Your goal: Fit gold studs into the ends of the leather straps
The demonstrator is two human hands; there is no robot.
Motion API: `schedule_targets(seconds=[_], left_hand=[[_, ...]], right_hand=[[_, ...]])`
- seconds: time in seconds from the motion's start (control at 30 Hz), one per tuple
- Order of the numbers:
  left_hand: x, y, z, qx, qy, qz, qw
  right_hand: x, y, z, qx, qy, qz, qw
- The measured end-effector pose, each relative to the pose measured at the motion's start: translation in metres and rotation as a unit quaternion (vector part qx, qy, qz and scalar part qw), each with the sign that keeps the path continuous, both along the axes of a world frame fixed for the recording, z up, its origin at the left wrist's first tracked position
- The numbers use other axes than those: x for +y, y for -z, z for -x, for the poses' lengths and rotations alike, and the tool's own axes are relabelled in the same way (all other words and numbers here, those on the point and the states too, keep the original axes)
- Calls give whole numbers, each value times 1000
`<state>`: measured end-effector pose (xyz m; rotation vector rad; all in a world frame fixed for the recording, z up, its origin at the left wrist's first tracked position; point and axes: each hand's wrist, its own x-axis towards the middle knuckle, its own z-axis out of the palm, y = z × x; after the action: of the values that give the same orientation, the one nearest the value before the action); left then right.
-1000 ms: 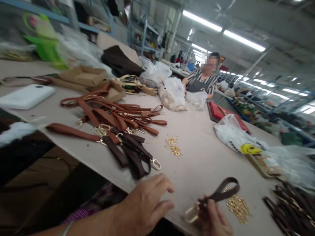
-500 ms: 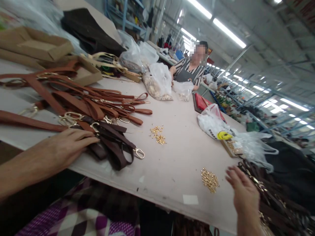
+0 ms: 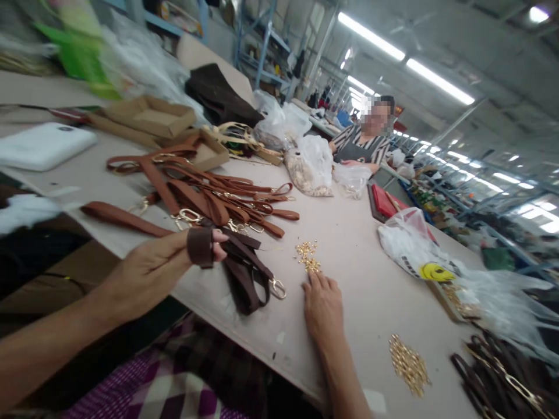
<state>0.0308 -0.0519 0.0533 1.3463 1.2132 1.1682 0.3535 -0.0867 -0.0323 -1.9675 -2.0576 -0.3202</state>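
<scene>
My left hand (image 3: 161,265) pinches a looped end of a dark brown strap (image 3: 200,247), raised over the table's front edge. My right hand (image 3: 322,299) reaches to the small pile of gold metal pieces (image 3: 308,255); its fingertips touch the near side of the pile, fingers close together, and what they grip is too small to tell. Between the hands lie more dark brown straps (image 3: 244,288) with a gold clasp (image 3: 278,288). Tan-brown straps (image 3: 209,201) with gold hardware are heaped behind my left hand. A second gold pile (image 3: 408,364) lies at the right.
Cardboard trays (image 3: 151,116), a white device (image 3: 46,145) and plastic bags (image 3: 309,166) line the left and back. A bag with a yellow smiley (image 3: 437,272) and more dark straps (image 3: 510,372) are at the right. A person (image 3: 364,142) is across the table.
My left hand has lifted a dark strap end off the heap. My right hand has moved left from beside the far-right straps to the nearer gold pile. The view has shifted left.
</scene>
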Motion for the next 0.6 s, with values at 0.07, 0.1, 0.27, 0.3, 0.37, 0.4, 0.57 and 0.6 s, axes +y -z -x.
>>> schedule_targets(seconds=[0.07, 0.1, 0.27, 0.3, 0.37, 0.4, 0.57, 0.6], left_hand=[[-5, -9, -17, -139, 16, 107, 984], [-5, -11, -25, -193, 28, 155, 968], [7, 1, -48, -373, 38, 325, 868], [10, 4, -52, -390, 41, 340, 855], [14, 8, -59, -410, 44, 361, 837], [15, 8, -62, -417, 44, 368, 830], [17, 5, -74, -440, 50, 390, 807], [17, 4, -76, -441, 51, 391, 806]], right_hand=[[2, 4, -3, 7, -13, -9, 1000], [2, 6, -5, 9, -18, -12, 1000], [7, 4, -4, 46, -49, -11, 998], [9, 3, -2, 62, -57, -9, 996], [13, 1, 1, 88, -65, -8, 994], [14, 1, 1, 97, -66, -9, 993], [11, 1, -3, 182, -23, -39, 982], [7, 0, -4, 205, -6, -47, 978]])
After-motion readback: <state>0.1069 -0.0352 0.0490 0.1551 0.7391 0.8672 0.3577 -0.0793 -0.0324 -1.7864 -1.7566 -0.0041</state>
